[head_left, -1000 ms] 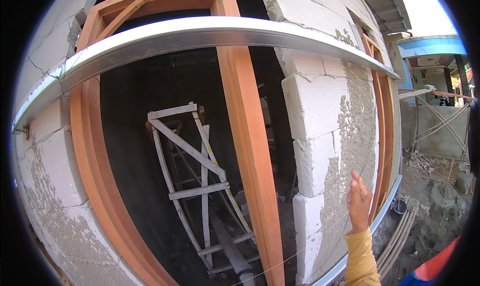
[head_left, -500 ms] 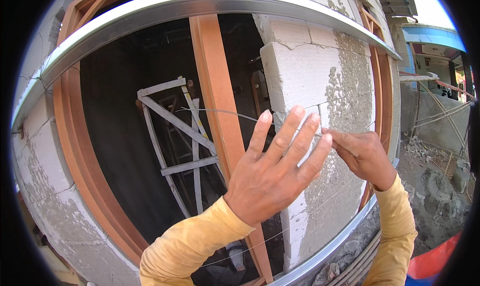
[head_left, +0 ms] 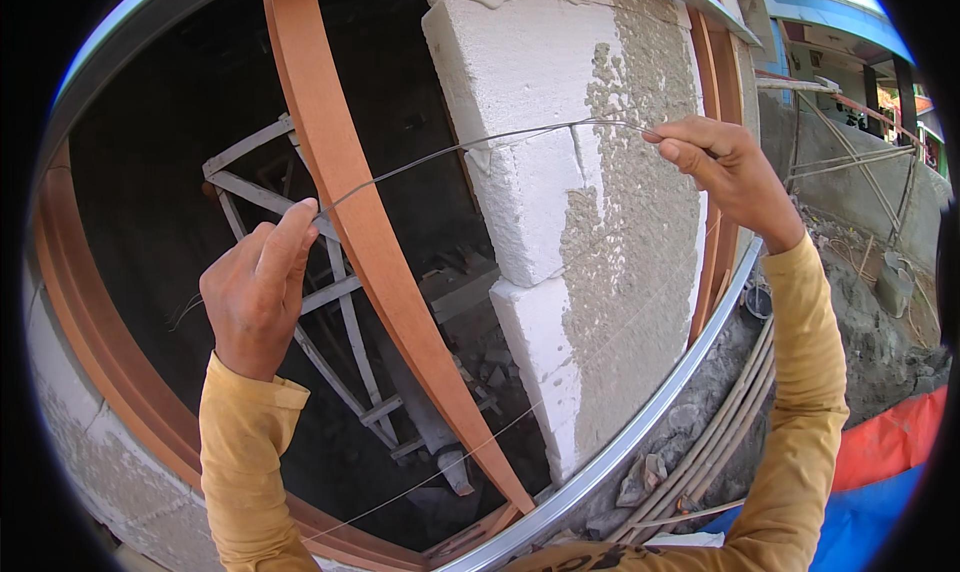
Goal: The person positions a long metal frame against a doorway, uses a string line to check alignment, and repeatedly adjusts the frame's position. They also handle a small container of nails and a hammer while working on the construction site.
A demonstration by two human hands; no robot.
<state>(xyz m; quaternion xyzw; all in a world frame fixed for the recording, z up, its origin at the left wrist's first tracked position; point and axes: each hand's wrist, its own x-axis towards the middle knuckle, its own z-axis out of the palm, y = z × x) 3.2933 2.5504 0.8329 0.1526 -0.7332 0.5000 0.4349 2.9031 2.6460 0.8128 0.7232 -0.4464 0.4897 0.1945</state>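
A thin dark wire (head_left: 455,150) arcs between my two hands, in front of the wooden post and the wall. My left hand (head_left: 258,282) pinches it near the post's left side, and a loose end pokes out beyond that hand. At the right, my right hand (head_left: 722,172) grips the wire's other end between thumb and forefinger, in front of the wall's plastered part. Behind the wire stand the brown wooden post (head_left: 375,242) and a white block wall (head_left: 520,82) with patchy grey mortar.
A metal straightedge (head_left: 640,412) runs along the wall's foot, and another metal bar (head_left: 120,47) crosses the top. Through the dark opening shows a whitish wooden trestle (head_left: 345,297). A thin string (head_left: 440,472) crosses low. Long poles (head_left: 700,447) and a red-and-blue tarp (head_left: 890,452) lie at right.
My hands have moved apart, the left one to the left and down, the right one up. The left hand has gone from spread fingers to a pinch. The wire now stretches between them.
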